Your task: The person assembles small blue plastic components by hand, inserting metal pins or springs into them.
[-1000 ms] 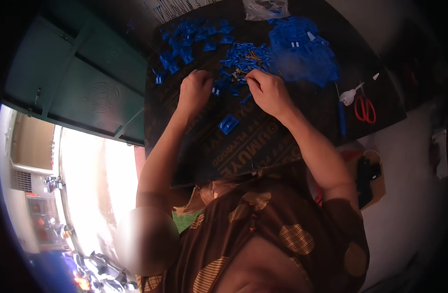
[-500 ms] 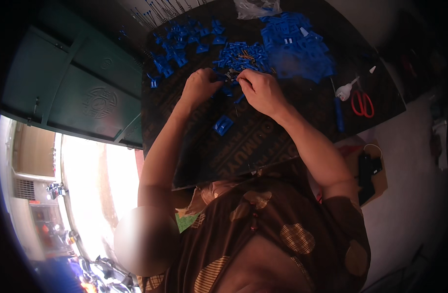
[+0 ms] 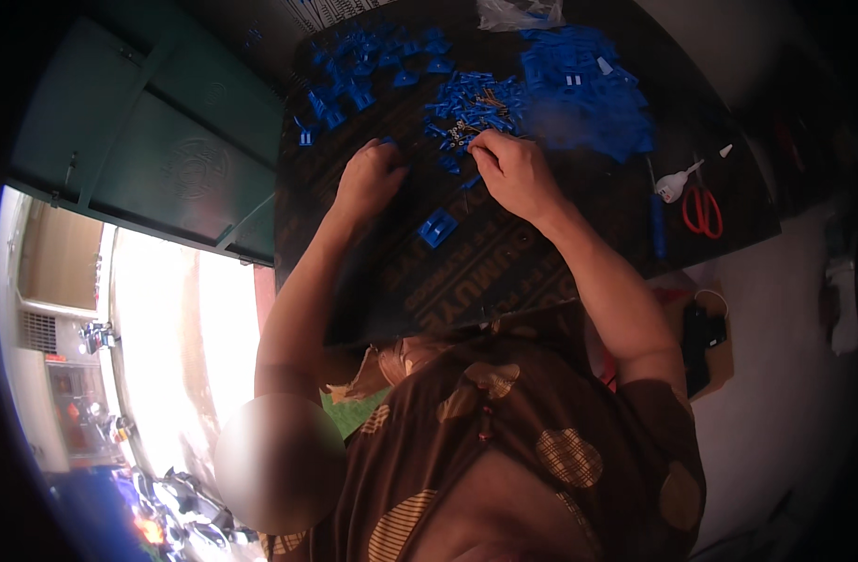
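The left hand (image 3: 368, 178) has drawn off from the right hand (image 3: 522, 173), the gap between them wider than half a second ago; the blue piece with pale slots seen between them a second ago is gone from that spot, and a bit of blue (image 3: 388, 140) shows at the left hand's curled fingers; it may be held there, but I cannot tell; the right hand is pinched closed beside the screws (image 3: 460, 131), upper middle of the frame, its grip hidden; the blue block (image 3: 437, 228) lies mid-frame as before.
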The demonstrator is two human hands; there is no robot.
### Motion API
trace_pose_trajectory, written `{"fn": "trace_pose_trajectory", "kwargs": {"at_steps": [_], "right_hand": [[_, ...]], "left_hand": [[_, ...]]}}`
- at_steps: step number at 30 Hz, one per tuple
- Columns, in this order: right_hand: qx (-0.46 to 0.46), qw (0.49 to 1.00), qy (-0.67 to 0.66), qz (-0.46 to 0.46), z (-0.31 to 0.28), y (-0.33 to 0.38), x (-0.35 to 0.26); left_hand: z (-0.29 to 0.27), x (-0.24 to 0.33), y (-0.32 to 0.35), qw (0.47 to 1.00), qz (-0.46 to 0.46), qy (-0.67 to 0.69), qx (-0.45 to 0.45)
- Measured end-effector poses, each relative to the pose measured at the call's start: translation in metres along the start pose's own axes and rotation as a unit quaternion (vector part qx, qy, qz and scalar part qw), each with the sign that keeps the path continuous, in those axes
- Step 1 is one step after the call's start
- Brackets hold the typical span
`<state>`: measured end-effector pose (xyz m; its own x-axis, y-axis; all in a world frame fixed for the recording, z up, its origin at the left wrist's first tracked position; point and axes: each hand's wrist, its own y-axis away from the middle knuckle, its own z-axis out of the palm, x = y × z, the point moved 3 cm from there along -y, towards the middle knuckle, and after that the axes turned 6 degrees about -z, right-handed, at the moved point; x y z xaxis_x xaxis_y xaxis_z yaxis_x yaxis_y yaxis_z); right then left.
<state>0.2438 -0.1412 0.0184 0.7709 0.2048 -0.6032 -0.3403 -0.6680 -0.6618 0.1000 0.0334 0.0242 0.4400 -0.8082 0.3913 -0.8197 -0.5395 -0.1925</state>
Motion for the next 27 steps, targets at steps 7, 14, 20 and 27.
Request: {"fn": "trace_pose_trajectory", "kwargs": {"at_steps": [7, 14, 20, 27], "right_hand": [[0.0, 1.0, 0.014, 0.0, 0.0, 0.0, -0.001], [-0.011, 1.0, -0.005, 0.007, 0.0, 0.0, -0.002], [-0.012, 1.0, -0.004, -0.002, 0.002, 0.0, -0.001], [-0.029, 1.0, -0.004, 0.005, 0.003, 0.001, -0.003]], "left_hand": [[0.005, -0.001, -0.002, 0.999, 0.007, 0.043, -0.003], [-0.005, -0.006, 0.001, 0.962, -0.064, 0.258, 0.067], [0.0, -0.019, 0.003, 0.944, -0.106, 0.312, 0.028], [0.004, -0.018, 0.01, 0.964, -0.039, 0.25, 0.077]]}}
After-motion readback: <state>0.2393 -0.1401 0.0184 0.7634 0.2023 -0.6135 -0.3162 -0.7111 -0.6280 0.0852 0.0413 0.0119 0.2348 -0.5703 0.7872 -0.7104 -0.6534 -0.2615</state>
